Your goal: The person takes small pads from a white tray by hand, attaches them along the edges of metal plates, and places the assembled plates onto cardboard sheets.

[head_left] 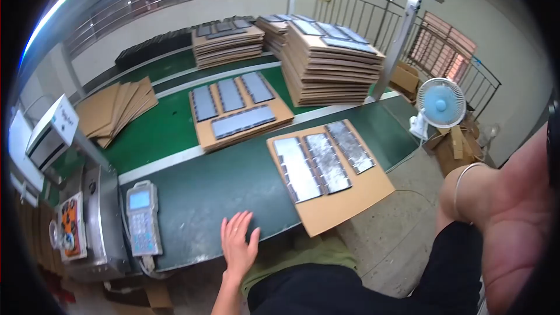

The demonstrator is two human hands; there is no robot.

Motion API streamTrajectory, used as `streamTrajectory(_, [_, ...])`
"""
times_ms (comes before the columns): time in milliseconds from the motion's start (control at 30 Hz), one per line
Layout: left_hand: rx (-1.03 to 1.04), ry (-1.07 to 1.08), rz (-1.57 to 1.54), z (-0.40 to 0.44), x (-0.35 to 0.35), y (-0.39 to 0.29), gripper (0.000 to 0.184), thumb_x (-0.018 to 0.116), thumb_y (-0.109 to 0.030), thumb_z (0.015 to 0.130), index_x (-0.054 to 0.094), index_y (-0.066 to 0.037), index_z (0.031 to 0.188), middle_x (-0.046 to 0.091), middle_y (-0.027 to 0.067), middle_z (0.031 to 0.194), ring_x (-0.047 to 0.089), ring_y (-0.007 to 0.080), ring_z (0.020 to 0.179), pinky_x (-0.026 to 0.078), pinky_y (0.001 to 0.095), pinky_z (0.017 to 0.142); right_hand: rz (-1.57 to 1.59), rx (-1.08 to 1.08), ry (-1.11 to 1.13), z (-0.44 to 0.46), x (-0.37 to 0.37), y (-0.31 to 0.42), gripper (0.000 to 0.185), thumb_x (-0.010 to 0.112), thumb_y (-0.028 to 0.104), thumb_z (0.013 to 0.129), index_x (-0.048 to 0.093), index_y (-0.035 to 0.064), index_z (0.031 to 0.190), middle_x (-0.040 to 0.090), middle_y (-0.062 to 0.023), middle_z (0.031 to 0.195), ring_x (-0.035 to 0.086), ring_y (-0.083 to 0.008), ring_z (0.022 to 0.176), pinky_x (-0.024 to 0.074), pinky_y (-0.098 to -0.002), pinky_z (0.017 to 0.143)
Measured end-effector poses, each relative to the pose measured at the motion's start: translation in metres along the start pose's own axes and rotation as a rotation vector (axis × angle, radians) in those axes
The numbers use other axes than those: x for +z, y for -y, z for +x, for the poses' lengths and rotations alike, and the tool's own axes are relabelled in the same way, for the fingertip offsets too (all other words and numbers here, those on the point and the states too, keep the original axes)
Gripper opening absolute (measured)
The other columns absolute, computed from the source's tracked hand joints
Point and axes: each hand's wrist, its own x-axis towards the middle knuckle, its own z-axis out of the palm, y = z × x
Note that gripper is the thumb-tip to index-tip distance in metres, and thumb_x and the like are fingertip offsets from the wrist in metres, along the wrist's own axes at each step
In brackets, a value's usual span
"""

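Observation:
My left hand (238, 245) hovers at the front edge of the dark green table (204, 216), fingers apart, with nothing in it. At the right edge of the view my right hand (516, 227) is very close to the camera; its fingers are cut off by the frame. Nearest to my left hand, a cardboard sheet (341, 213) overhangs the table's front edge. On it lie a pale flat panel (297, 169) and two mottled grey panels, one in the middle (328, 163) and one at the right (350, 147).
A handheld keypad device (143, 219) and a metal machine (102, 221) stand at the left. Behind are a cardboard stack with panels (283, 119), fanned cardboard sheets (119, 108) and a tall cardboard stack (329, 76). A blue fan (441, 103) is at the right.

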Motion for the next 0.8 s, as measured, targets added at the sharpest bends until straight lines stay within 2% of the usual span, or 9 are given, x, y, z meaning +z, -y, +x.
streamTrajectory(200, [-0.111, 0.034, -0.18, 0.01, -0.016, -0.008, 0.039, 0.069, -0.013, 0.093, 0.066, -0.005, 0.131, 0.065, 0.0165, 0.137, 0.056, 0.0344, 0.133, 0.03, 0.0511, 0.122, 0.055, 0.118, -0.036, -0.028, 0.013, -0.02, 0.054, 0.057, 0.023, 0.099, 0.048, -0.0046, 0.145, 0.057, -0.0234, 0.139, 0.056, -0.0374, 0.13, 0.0433, -0.0467, 0.111])
streamTrajectory(233, [-0.21, 0.056, -0.327, 0.02, -0.029, -0.012, 0.039, 0.068, -0.012, 0.094, 0.065, -0.004, 0.132, 0.063, 0.0174, 0.14, 0.056, 0.0333, 0.135, 0.033, 0.0468, 0.121, 0.049, 0.113, -0.039, -0.029, 0.013, -0.026, 0.053, 0.057, 0.022, 0.099, 0.048, -0.0045, 0.145, 0.057, -0.0231, 0.139, 0.056, -0.0373, 0.13, 0.0433, -0.0465, 0.111])
streamTrajectory(267, [-0.192, 0.044, -0.345, 0.033, -0.055, -0.016, 0.037, 0.066, -0.009, 0.095, 0.066, -0.003, 0.131, 0.063, 0.0173, 0.141, 0.056, 0.0312, 0.135, 0.038, 0.0433, 0.118, 0.047, 0.09, -0.032, -0.029, 0.013, -0.027, 0.053, 0.058, 0.021, 0.099, 0.049, -0.0044, 0.144, 0.057, -0.0229, 0.138, 0.056, -0.0371, 0.129, 0.0433, -0.0463, 0.111])
streamTrajectory(300, [-0.142, -0.015, -0.314, 0.054, -0.093, -0.023, 0.038, 0.066, -0.005, 0.092, 0.068, -0.004, 0.13, 0.063, 0.0165, 0.142, 0.057, 0.0308, 0.135, 0.041, 0.0417, 0.116, 0.045, 0.072, -0.024, -0.029, 0.014, -0.029, 0.052, 0.058, 0.02, 0.099, 0.049, -0.0043, 0.144, 0.058, -0.0226, 0.138, 0.056, -0.0369, 0.129, 0.0433, -0.0461, 0.111])
streamTrajectory(333, [0.05, -0.147, -0.192, 0.078, -0.138, -0.034, 0.039, 0.065, -0.003, 0.091, 0.069, -0.006, 0.13, 0.065, 0.0185, 0.138, 0.058, 0.031, 0.132, 0.042, 0.0403, 0.114, 0.04, 0.049, -0.023, -0.027, 0.014, -0.033, 0.051, 0.058, 0.019, 0.098, 0.049, -0.0041, 0.143, 0.058, -0.0223, 0.138, 0.056, -0.0368, 0.129, 0.0432, -0.0459, 0.111])
streamTrajectory(400, [0.229, -0.536, -0.433, 0.108, -0.24, -0.047, 0.043, 0.043, -0.016, 0.098, 0.065, 0.006, 0.127, 0.064, 0.0234, 0.135, 0.061, 0.0329, 0.127, 0.046, 0.0458, 0.112, 0.041, 0.032, -0.021, -0.028, 0.011, -0.038, 0.05, 0.058, 0.017, 0.098, 0.05, -0.0039, 0.143, 0.059, -0.0218, 0.137, 0.056, -0.0364, 0.129, 0.0432, -0.0455, 0.111])
streamTrajectory(467, [0.467, -0.752, -0.458, 0.132, -0.3, -0.072, 0.042, 0.044, -0.016, 0.098, 0.064, 0.005, 0.129, 0.063, 0.0229, 0.136, 0.06, 0.0326, 0.127, 0.045, 0.0455, 0.113, 0.041, 0.027, -0.026, -0.029, 0.019, -0.049, 0.049, 0.059, 0.016, 0.097, 0.051, -0.0036, 0.142, 0.059, -0.0213, 0.136, 0.057, -0.0361, 0.129, 0.0431, -0.0451, 0.111])
streamTrajectory(567, [0.595, -0.771, -0.387, 0.154, -0.314, -0.099, 0.041, 0.045, -0.015, 0.099, 0.063, 0.005, 0.13, 0.062, 0.0221, 0.138, 0.059, 0.0323, 0.129, 0.044, 0.0451, 0.113, 0.021, 0.005, -0.023, -0.029, 0.033, -0.063, 0.047, 0.059, 0.013, 0.097, 0.052, -0.0033, 0.141, 0.06, -0.0205, 0.135, 0.057, -0.0356, 0.128, 0.043, -0.0446, 0.111])
streamTrajectory(800, [0.539, -0.785, -0.365, 0.177, -0.291, -0.105, 0.04, 0.047, -0.013, 0.101, 0.061, 0.004, 0.134, 0.059, 0.0204, 0.142, 0.057, 0.0313, 0.132, 0.042, 0.044, 0.115, -0.038, -0.018, -0.09, -0.041, 0.053, -0.082, 0.044, 0.06, 0.006, 0.095, 0.055, -0.0024, 0.138, 0.062, -0.0187, 0.133, 0.058, -0.0344, 0.127, 0.0428, -0.0433, 0.111])
